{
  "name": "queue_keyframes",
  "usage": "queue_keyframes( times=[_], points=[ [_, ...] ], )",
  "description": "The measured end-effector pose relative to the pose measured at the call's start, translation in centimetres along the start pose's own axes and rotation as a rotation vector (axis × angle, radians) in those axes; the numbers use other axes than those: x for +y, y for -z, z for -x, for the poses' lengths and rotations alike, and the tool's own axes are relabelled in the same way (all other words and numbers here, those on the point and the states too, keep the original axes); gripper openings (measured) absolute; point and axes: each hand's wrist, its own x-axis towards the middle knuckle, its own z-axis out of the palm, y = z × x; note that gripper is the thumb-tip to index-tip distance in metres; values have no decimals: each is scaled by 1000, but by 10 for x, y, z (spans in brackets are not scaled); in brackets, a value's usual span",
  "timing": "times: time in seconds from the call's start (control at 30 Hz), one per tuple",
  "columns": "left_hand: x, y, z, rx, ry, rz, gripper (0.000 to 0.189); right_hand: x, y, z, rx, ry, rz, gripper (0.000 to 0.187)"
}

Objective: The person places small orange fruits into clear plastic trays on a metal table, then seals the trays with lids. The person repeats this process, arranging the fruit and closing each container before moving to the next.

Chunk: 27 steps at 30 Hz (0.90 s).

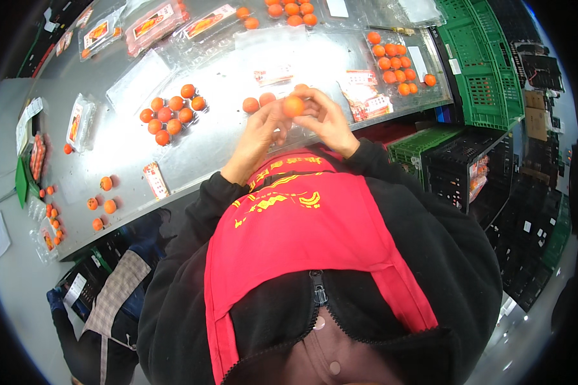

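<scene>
Between my hands, above the front edge of the steel table (125, 192), is a small orange fruit (293, 106). My right hand (326, 115) has its thumb and fingers curled around the fruit's right side. Close against its left side is my left hand (265, 126), fingers bent; whether it grips the fruit too is unclear. Two orange fruits (251, 105) lie just left of the held one, and another shows partly behind my right fingers. Further left, several fruits (164, 114) sit grouped in a clear plastic tray. Printed labels (366, 96) lie to the right of my hands.
Another group of fruits (395, 63) lies at the table's right, beside green plastic crates (481, 62). Labelled clear packs (154, 24) are at the back left. Loose fruits (110, 206) and a label strip (155, 180) lie near the front left. A co-worker in a checked apron (118, 288) is below left.
</scene>
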Motion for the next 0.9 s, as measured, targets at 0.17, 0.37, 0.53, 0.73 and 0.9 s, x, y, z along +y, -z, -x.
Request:
queue_keyframes(
  times=[0.17,0.37,0.53,0.73,0.9],
  points=[
    [5,-4,0,14,7,-80,49,-13,-5,1,5,275,373,38],
    [1,-10,1,79,-337,-302,31,-6,-5,4,79,-50,57,36],
    [2,-11,1,202,-549,-606,34,5,-6,3,58,-151,-148,34],
    [7,-17,-1,236,-476,-483,28,-1,-4,-2,81,-15,-18,33],
    [12,-20,-9,266,-414,-401,26,-11,-3,-5,22,50,310,42]
  ],
)
